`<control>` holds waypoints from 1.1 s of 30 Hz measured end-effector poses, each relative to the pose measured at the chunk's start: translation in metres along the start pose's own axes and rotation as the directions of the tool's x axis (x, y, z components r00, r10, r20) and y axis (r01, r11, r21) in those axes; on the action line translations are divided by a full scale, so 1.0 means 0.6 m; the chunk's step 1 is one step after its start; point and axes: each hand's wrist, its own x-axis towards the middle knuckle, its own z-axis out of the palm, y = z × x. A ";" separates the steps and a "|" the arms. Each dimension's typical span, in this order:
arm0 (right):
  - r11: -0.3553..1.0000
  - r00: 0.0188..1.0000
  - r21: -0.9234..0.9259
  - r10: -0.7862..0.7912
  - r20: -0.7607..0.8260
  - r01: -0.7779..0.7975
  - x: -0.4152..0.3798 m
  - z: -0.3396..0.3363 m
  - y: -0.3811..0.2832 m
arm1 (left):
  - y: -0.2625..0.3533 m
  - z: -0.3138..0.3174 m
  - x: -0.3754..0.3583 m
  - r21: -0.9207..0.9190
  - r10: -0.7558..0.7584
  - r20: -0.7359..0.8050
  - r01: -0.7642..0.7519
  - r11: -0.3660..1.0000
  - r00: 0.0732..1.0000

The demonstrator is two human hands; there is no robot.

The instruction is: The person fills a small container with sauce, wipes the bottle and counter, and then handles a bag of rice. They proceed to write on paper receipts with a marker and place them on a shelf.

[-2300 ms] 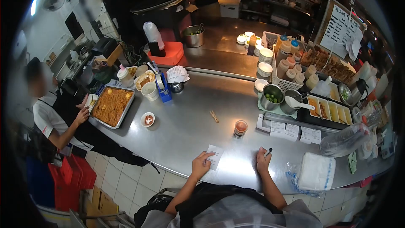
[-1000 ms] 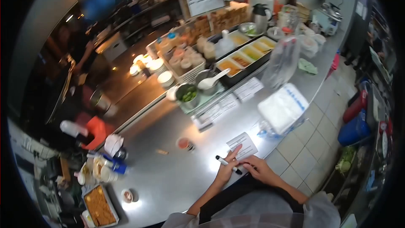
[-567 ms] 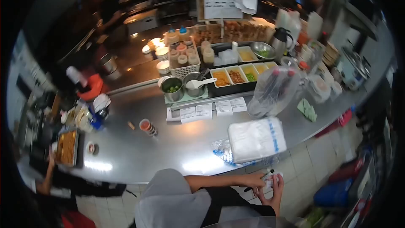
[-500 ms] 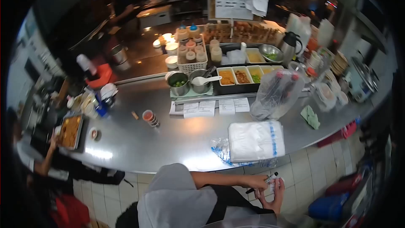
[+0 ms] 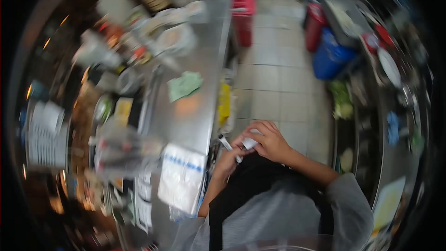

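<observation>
Both hands are close together in front of my black apron, over the floor aisle beside the counter. My left hand (image 5: 226, 161) is closed around a marker (image 5: 226, 143) with a white barrel and a dark end poking out past the fingers. In my right hand (image 5: 268, 143) a small white item (image 5: 250, 142) is pinched between curled fingers; it may be paper, but blur hides its kind. The fingertips of the two hands meet or nearly meet around it. Left of my left hand, a stack of white plastic bags (image 5: 180, 179) with blue print lies on the steel counter (image 5: 186, 125).
A green cloth (image 5: 185, 86) lies farther along the counter. A clear plastic bag (image 5: 123, 151) stands beside the white stack. Red (image 5: 243, 23) and blue (image 5: 332, 56) bins stand along the tiled floor (image 5: 278, 83). Shelving with leafy greens (image 5: 341, 102) runs along the right.
My view and body have turned right, so the counter now runs along my left and the aisle lies ahead. My hands still hold the marker and the white item.
</observation>
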 end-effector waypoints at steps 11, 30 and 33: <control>0.900 0.747 -0.205 0.172 -0.642 -0.384 0.096 -0.200 0.227 | 0.187 0.188 0.486 0.185 -0.075 0.315 0.016 0.983 0.946; 0.887 0.838 0.234 0.456 -0.300 -0.399 0.457 -0.427 0.958 | 0.346 0.217 1.204 0.275 -0.025 -0.023 0.031 0.961 0.999; 0.780 0.746 -0.074 0.618 0.249 -0.621 0.475 -0.460 1.086 | 0.363 0.124 1.298 0.214 -0.126 -0.112 0.148 0.966 0.986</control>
